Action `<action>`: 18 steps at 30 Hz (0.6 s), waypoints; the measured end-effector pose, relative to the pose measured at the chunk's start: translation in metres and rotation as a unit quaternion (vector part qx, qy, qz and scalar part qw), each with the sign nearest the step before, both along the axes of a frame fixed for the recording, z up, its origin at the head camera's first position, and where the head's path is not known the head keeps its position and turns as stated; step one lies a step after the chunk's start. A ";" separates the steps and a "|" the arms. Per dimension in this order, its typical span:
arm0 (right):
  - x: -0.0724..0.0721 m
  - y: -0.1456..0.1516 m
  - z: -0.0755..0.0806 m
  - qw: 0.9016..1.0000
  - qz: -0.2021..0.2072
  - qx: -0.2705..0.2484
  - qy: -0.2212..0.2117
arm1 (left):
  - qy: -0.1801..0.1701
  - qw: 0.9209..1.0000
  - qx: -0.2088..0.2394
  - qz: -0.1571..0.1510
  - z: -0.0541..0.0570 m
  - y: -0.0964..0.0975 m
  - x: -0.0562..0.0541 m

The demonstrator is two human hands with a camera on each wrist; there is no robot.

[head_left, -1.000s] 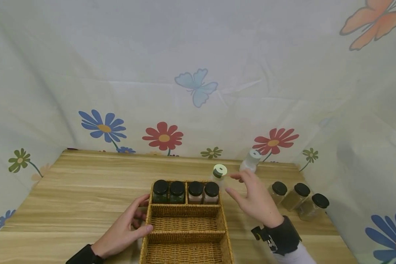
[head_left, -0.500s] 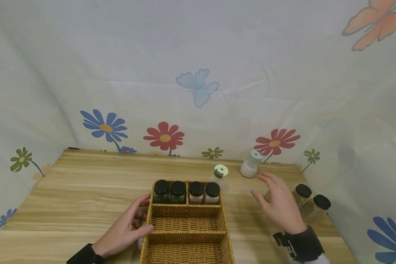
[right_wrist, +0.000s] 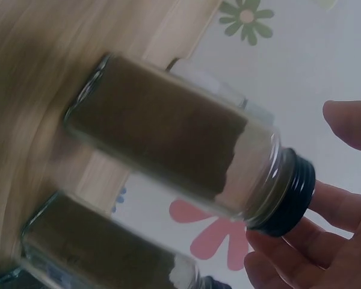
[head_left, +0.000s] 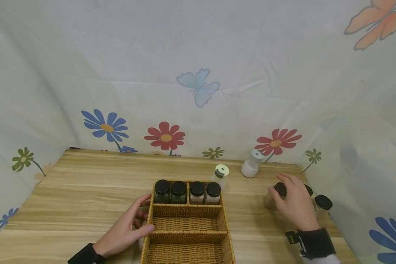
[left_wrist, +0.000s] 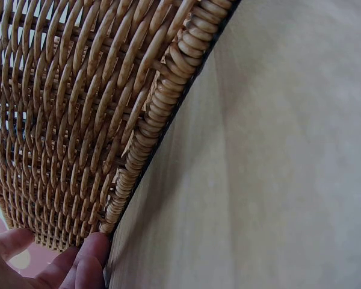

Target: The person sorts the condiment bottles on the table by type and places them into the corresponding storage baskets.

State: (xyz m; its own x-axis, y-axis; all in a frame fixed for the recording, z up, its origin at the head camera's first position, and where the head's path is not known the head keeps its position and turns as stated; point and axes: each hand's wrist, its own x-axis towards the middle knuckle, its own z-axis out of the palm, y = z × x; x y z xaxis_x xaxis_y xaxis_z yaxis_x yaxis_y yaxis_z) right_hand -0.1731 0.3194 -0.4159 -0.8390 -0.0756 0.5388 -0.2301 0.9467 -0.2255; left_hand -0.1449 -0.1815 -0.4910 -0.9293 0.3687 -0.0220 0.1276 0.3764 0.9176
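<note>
My left hand (head_left: pixel 127 227) rests against the left side of the wicker basket (head_left: pixel 189 232), its thumb at the rim. Fingertips touch the outer wall low down in the left wrist view. My right hand (head_left: pixel 295 201) is at the leftmost of the black-lidded spice jars on the right. In the right wrist view this glass spice jar (right_wrist: pixel 168 132), mostly full of brown powder, has my fingers (right_wrist: pixel 334 208) beside its black lid, while the thumb (right_wrist: pixel 352 123) stands apart from it. Another similar jar (right_wrist: pixel 102 247) stands alongside.
Several black-lidded jars (head_left: pixel 197 192) stand in the basket's two back compartments. Behind its right corner is a clear bottle with a pale cap (head_left: pixel 222 171). A white-capped bottle with white contents (head_left: pixel 252 164) stands near the printed fabric backdrop (head_left: pixel 198 121). Another jar (head_left: pixel 323 202) is farthest right.
My right hand has moved right and slightly down, from beside the pale-capped bottles to the leftmost jar. The left hand has stayed at the basket.
</note>
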 end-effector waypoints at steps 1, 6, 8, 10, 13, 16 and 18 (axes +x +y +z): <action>0.000 0.001 0.000 1.000 -0.004 0.000 -0.003 | -0.001 1.000 0.001 -0.001 -0.001 0.000 0.000; 0.001 0.004 0.001 1.000 -0.020 0.006 -0.016 | 0.001 1.000 0.003 -0.006 -0.003 -0.001 0.000; 0.001 0.005 0.001 1.000 -0.023 0.008 -0.017 | 0.006 1.000 0.002 -0.009 -0.002 -0.001 0.001; 0.001 0.007 0.001 1.000 -0.023 0.009 -0.019 | 0.010 1.000 0.001 -0.011 -0.002 -0.002 0.001; 0.001 0.010 0.002 0.999 -0.023 0.007 -0.021 | 0.015 1.000 0.002 -0.015 -0.001 -0.002 0.002; 0.002 0.013 0.006 0.999 -0.023 0.003 -0.026 | 0.015 1.000 0.007 -0.018 -0.001 -0.002 0.003; 0.004 0.015 0.009 0.999 -0.021 0.001 -0.031 | 0.018 1.000 0.009 -0.020 -0.001 -0.002 0.003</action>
State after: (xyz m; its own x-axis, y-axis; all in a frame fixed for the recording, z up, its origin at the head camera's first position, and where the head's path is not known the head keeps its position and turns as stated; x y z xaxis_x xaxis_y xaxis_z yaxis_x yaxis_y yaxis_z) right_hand -0.1694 0.3347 -0.4070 -0.8729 -0.0407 0.4862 -0.1760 0.9557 -0.2361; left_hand -0.1417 -0.1834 -0.4922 -0.9138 0.4057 0.0185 0.1754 0.3531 0.9190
